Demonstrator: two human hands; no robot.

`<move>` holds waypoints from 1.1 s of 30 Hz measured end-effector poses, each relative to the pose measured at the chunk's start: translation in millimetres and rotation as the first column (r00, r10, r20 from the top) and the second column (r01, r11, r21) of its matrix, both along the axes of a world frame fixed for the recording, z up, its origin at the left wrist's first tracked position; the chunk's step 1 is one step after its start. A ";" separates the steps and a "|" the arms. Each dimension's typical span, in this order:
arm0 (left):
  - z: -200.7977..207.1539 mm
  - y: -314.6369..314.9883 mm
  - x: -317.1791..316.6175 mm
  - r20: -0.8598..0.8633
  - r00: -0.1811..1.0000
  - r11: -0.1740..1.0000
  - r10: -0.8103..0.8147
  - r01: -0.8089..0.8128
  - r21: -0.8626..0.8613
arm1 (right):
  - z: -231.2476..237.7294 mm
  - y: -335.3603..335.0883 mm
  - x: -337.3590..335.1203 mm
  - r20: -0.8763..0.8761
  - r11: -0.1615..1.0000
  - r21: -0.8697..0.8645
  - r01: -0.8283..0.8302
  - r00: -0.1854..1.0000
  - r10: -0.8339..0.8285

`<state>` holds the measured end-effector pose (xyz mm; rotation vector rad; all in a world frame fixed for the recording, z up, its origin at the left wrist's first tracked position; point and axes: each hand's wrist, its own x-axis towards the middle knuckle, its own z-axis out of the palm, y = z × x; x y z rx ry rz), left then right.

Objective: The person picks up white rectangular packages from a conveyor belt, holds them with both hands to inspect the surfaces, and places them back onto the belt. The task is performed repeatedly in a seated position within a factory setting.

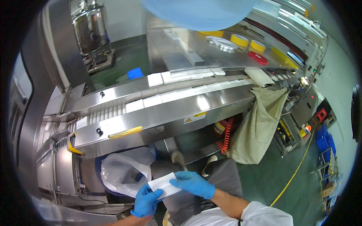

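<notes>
Both my hands wear blue gloves and hold one flat white packet (pixel 164 185) over my lap, low in the view. My left hand (pixel 146 202) pinches its left end, thumb on top. From the right, my right hand (pixel 193 184) grips the other end, its fingertips lying over the upper face. Beyond them runs a steel conveyor (pixel 169 113), carrying a row of overlapping white packets (pixel 177 95). More white packets (pixel 175 78) lie along its far side. The packet in my hands is apart from the belt.
A bin lined with a clear plastic bag (pixel 124 169) stands left of my knees, under the conveyor. A beige sack (pixel 258 128) hangs from its right part, beside a coiled red hose (pixel 227 136). Yellow tape rolls (pixel 239 40) lie on the steel surface behind.
</notes>
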<state>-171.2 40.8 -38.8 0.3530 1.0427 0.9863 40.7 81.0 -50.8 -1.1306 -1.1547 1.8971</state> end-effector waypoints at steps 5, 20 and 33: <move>-0.8 -1.1 0.3 0.021 1.000 1.000 0.017 -0.017 0.022 | -12.9 1.3 -2.3 0.000 1.000 0.011 0.014 1.000 -0.014; 26.0 -0.5 12.0 -0.126 0.972 0.957 -0.199 0.221 0.188 | -2.8 10.1 10.8 -0.133 0.999 -0.047 0.026 0.991 -0.032; -8.3 -8.2 -3.3 -0.016 0.910 0.907 -0.414 0.414 0.072 | 37.9 42.6 20.6 -0.068 0.969 -0.028 0.246 0.966 -0.248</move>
